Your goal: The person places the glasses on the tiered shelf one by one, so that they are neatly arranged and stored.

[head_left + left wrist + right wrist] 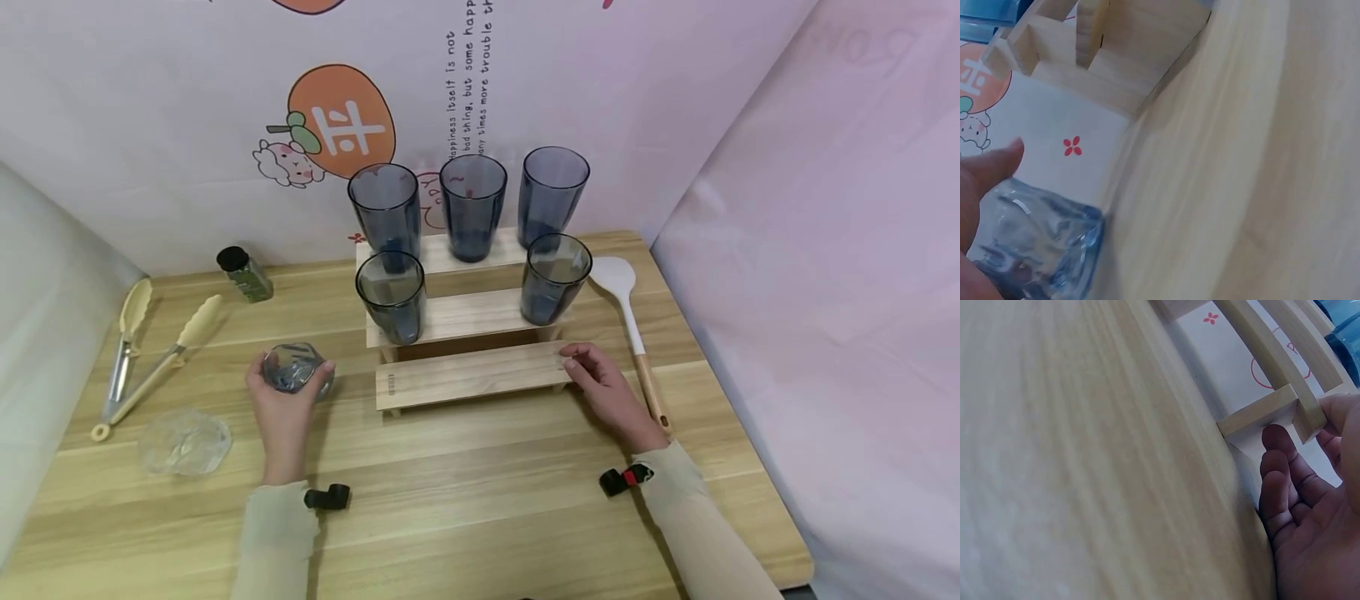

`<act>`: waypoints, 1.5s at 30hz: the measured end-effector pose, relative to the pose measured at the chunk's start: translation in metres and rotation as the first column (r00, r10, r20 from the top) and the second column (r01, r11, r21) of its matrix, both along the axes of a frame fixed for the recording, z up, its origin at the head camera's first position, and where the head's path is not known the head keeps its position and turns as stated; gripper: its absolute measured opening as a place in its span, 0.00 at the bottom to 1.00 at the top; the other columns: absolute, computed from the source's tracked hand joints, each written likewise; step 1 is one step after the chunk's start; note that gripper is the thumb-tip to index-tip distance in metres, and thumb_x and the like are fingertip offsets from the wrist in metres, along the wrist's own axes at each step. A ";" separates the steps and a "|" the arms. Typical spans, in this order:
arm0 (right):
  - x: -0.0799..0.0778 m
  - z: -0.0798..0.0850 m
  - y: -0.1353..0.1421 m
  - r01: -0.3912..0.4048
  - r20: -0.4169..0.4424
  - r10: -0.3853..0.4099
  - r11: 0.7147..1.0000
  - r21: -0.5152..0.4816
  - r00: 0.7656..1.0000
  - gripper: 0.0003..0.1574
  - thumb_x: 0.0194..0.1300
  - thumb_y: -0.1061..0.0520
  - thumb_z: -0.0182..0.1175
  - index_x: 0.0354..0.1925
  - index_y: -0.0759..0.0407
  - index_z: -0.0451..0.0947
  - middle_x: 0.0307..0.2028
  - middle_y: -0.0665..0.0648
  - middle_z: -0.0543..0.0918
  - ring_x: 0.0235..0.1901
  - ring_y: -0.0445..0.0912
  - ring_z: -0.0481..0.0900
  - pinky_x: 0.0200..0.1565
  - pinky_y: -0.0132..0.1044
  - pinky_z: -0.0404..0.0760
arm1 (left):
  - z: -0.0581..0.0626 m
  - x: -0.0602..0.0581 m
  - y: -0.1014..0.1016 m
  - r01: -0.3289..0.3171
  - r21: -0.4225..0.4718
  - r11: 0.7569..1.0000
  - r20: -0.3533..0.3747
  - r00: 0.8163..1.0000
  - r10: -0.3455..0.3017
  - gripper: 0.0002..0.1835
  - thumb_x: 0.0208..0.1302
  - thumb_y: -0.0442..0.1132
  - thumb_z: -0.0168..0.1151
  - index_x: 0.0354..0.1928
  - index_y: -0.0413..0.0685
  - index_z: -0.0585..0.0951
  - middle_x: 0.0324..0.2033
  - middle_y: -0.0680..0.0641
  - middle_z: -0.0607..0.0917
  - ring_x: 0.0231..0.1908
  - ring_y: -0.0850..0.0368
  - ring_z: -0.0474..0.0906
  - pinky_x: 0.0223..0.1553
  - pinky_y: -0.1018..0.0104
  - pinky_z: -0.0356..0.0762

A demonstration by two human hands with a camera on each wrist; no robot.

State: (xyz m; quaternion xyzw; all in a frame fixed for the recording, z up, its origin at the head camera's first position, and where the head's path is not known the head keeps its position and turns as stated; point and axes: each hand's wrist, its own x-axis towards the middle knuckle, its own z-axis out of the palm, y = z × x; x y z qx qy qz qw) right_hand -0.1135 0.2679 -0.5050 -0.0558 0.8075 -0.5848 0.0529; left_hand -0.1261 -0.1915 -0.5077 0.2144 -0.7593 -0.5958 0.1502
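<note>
On the left, my left hand (283, 417) holds a small bluish faceted glass (294, 371), thumb on one side and fingers on the other. The left wrist view shows the same glass (1044, 237) low beside the thumb. My right hand (611, 398) grips the right end of the lowest board of a three-step wooden rack (472, 375). Up close, its fingertips (1277, 437) sit by the board's end and leg. A shorter smoky tumbler (393, 304) and a matching tumbler (553, 283) stand on the middle step. Three tall blue tumblers (472, 217) line the top step.
A clear glass bowl (185, 443) lies left of my left hand. Further left are tongs (123, 367), spread apart, and a black-capped spice jar (246, 273). A white ladle (626, 304) with a wooden handle lies right of the rack. Printed cloth (187, 125) hangs behind.
</note>
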 end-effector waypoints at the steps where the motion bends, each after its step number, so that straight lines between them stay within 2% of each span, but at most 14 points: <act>1: 0.000 0.000 0.000 0.001 0.000 -0.001 1.000 0.000 1.000 0.18 0.80 0.57 0.51 0.60 0.66 0.73 0.56 0.63 0.78 0.51 0.48 0.76 0.48 0.35 0.76 | 0.000 0.000 0.002 -0.014 0.022 1.000 -0.006 1.000 0.014 0.58 0.49 0.47 0.84 0.74 0.41 0.54 0.71 0.43 0.65 0.71 0.49 0.60 0.70 0.65 0.54; 7: 0.000 0.002 0.001 -0.002 0.000 0.002 1.000 -0.013 1.000 0.18 0.81 0.56 0.51 0.60 0.66 0.73 0.56 0.63 0.78 0.51 0.49 0.76 0.48 0.35 0.75 | -0.001 0.000 0.004 -0.044 0.058 0.997 -0.014 0.999 0.045 0.53 0.49 0.45 0.84 0.72 0.43 0.60 0.69 0.46 0.68 0.68 0.50 0.63 0.69 0.64 0.57; 14: 0.001 0.001 0.002 -0.005 -0.013 0.005 1.000 -0.008 1.000 0.18 0.80 0.57 0.51 0.60 0.67 0.73 0.56 0.64 0.78 0.49 0.47 0.76 0.47 0.36 0.76 | -0.004 0.006 0.003 0.087 0.018 0.996 -0.065 0.994 -0.085 0.45 0.51 0.41 0.83 0.68 0.40 0.67 0.64 0.46 0.74 0.66 0.50 0.65 0.68 0.60 0.60; 18: 0.001 0.001 0.001 -0.012 -0.014 0.012 1.000 -0.010 1.000 0.17 0.80 0.58 0.51 0.60 0.67 0.73 0.56 0.63 0.78 0.50 0.46 0.76 0.48 0.35 0.76 | 0.008 0.018 0.010 0.144 0.055 0.988 -0.081 0.987 -0.140 0.43 0.50 0.38 0.83 0.67 0.45 0.69 0.62 0.48 0.75 0.65 0.52 0.67 0.66 0.60 0.64; 20: 0.001 0.001 0.001 -0.014 -0.016 0.014 1.000 -0.016 1.000 0.17 0.80 0.58 0.51 0.60 0.67 0.73 0.55 0.63 0.79 0.49 0.47 0.76 0.47 0.36 0.76 | 0.018 0.026 0.016 0.185 0.070 0.980 -0.121 0.977 -0.176 0.42 0.49 0.35 0.83 0.66 0.45 0.71 0.61 0.48 0.75 0.63 0.51 0.69 0.64 0.61 0.67; 23: 0.001 0.001 0.001 -0.017 -0.023 0.016 1.000 -0.020 1.000 0.17 0.80 0.58 0.51 0.59 0.68 0.73 0.54 0.64 0.79 0.48 0.48 0.76 0.46 0.36 0.77 | 0.036 0.037 0.028 0.286 0.083 0.955 -0.200 0.943 -0.265 0.41 0.49 0.28 0.81 0.66 0.44 0.72 0.61 0.45 0.76 0.61 0.48 0.71 0.61 0.63 0.72; 28: 0.001 0.001 0.001 -0.016 -0.020 0.016 0.999 -0.037 1.000 0.17 0.80 0.58 0.52 0.59 0.68 0.73 0.55 0.64 0.79 0.50 0.47 0.76 0.48 0.33 0.76 | 0.059 0.048 0.057 0.473 0.070 0.878 -0.283 0.854 -0.437 0.43 0.46 0.21 0.79 0.67 0.41 0.71 0.60 0.44 0.77 0.59 0.46 0.73 0.59 0.64 0.73; 31: 0.001 0.001 0.003 -0.013 -0.026 0.012 0.999 -0.046 1.000 0.17 0.80 0.59 0.52 0.59 0.69 0.73 0.55 0.65 0.79 0.49 0.47 0.76 0.48 0.32 0.76 | 0.061 0.046 0.083 0.563 0.062 0.824 -0.303 0.798 -0.521 0.45 0.45 0.22 0.80 0.67 0.44 0.72 0.60 0.45 0.78 0.58 0.47 0.75 0.58 0.60 0.75; 34: 0.001 0.001 0.005 -0.020 -0.032 0.018 0.998 -0.055 0.999 0.17 0.80 0.59 0.52 0.59 0.69 0.73 0.55 0.65 0.78 0.50 0.46 0.76 0.49 0.32 0.75 | 0.057 0.037 0.115 0.638 0.068 0.767 -0.319 0.742 -0.589 0.45 0.44 0.26 0.82 0.66 0.48 0.73 0.59 0.46 0.79 0.58 0.46 0.75 0.58 0.54 0.76; 35: 0.001 0.001 0.005 -0.021 -0.033 0.019 0.998 -0.058 0.999 0.17 0.80 0.59 0.51 0.59 0.69 0.73 0.55 0.65 0.78 0.50 0.46 0.76 0.49 0.32 0.75 | 0.055 0.033 0.126 0.652 0.068 0.756 -0.312 0.733 -0.604 0.45 0.44 0.28 0.83 0.66 0.50 0.73 0.59 0.47 0.79 0.58 0.47 0.76 0.57 0.52 0.76; 38: 0.002 0.002 0.006 -0.020 -0.036 0.017 0.998 -0.067 0.999 0.17 0.80 0.60 0.51 0.59 0.69 0.73 0.56 0.65 0.78 0.50 0.46 0.76 0.50 0.32 0.75 | 0.050 0.022 0.162 0.670 0.046 0.741 -0.270 0.722 -0.636 0.46 0.45 0.38 0.85 0.67 0.54 0.72 0.60 0.51 0.77 0.58 0.49 0.75 0.58 0.48 0.74; 39: 0.002 0.002 0.006 -0.019 -0.033 0.017 0.997 -0.070 0.999 0.17 0.80 0.60 0.51 0.60 0.69 0.73 0.56 0.65 0.78 0.50 0.46 0.77 0.49 0.33 0.75 | 0.049 0.018 0.174 0.668 0.029 0.743 -0.251 0.725 -0.642 0.46 0.45 0.42 0.86 0.68 0.54 0.72 0.61 0.51 0.76 0.59 0.49 0.74 0.60 0.48 0.73; 41: 0.002 0.002 0.005 -0.023 -0.037 0.020 0.997 -0.072 0.999 0.17 0.80 0.61 0.51 0.60 0.70 0.72 0.56 0.66 0.78 0.49 0.47 0.76 0.49 0.35 0.76 | 0.046 0.013 0.196 0.654 -0.013 0.756 -0.206 0.738 -0.642 0.48 0.45 0.49 0.86 0.70 0.55 0.71 0.61 0.52 0.72 0.59 0.52 0.72 0.61 0.49 0.70; 45: 0.002 0.005 0.004 -0.033 -0.039 0.032 0.999 -0.042 0.999 0.18 0.80 0.60 0.51 0.61 0.70 0.72 0.58 0.66 0.78 0.51 0.46 0.76 0.50 0.36 0.76 | 0.041 0.009 0.230 0.619 -0.052 0.784 -0.184 0.765 -0.617 0.49 0.45 0.53 0.85 0.70 0.54 0.70 0.62 0.49 0.65 0.60 0.51 0.69 0.63 0.50 0.67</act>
